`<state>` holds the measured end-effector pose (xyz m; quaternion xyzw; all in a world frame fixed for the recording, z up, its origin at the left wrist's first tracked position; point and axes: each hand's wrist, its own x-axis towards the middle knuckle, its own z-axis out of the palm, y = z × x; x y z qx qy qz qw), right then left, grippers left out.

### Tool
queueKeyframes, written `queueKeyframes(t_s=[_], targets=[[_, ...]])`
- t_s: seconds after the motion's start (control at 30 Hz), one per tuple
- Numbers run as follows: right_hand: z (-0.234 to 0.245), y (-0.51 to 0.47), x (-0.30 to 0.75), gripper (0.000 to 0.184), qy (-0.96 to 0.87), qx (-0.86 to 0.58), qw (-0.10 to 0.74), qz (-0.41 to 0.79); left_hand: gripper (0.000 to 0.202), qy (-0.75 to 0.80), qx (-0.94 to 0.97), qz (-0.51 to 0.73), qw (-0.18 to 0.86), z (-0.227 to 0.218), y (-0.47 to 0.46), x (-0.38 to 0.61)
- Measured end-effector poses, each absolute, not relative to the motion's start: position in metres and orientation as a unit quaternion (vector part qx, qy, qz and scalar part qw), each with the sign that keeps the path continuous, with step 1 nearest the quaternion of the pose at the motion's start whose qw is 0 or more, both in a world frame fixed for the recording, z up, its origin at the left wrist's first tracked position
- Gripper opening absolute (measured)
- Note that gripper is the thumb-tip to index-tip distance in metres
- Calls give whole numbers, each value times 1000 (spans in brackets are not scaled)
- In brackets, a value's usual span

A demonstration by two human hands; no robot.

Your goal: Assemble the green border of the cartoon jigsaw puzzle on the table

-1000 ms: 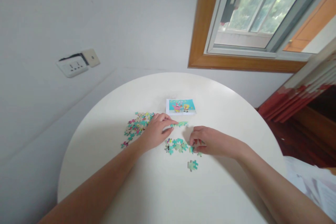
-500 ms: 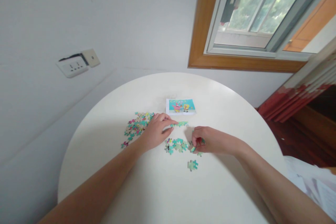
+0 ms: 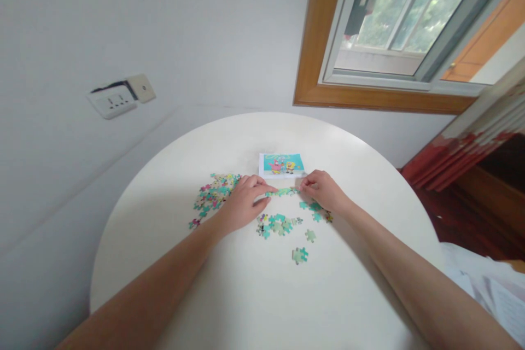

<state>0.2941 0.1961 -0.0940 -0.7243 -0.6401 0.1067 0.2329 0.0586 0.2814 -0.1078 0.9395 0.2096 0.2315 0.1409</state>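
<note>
A short strip of joined green puzzle pieces lies on the round white table. My left hand pinches its left end between thumb and forefinger. My right hand has its fingers closed at the strip's right end, pressing a small piece against it. A pile of mixed loose pieces sits under and left of my left hand. More loose teal pieces lie between my wrists, and a joined pair lies nearer to me.
A small cartoon picture card lies just beyond the strip. The wall holds a socket plate at the left, a wood-framed window at the right. A red and cream curtain hangs beside the table.
My right hand lifted from the loose pieces near the middle and moved up to the right end of the green strip. My left hand stayed on the strip's left end.
</note>
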Motion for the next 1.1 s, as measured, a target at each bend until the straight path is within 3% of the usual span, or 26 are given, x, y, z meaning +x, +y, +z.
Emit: queueKeyframes(t_s=[0.9, 1.1], targets=[[-93, 186, 290, 15, -666, -715, 202, 66, 29, 213, 940, 225, 144, -107, 281, 59], [-89, 187, 296, 17, -668, -700, 244, 72, 29, 208, 939, 234, 143, -108, 282, 59]])
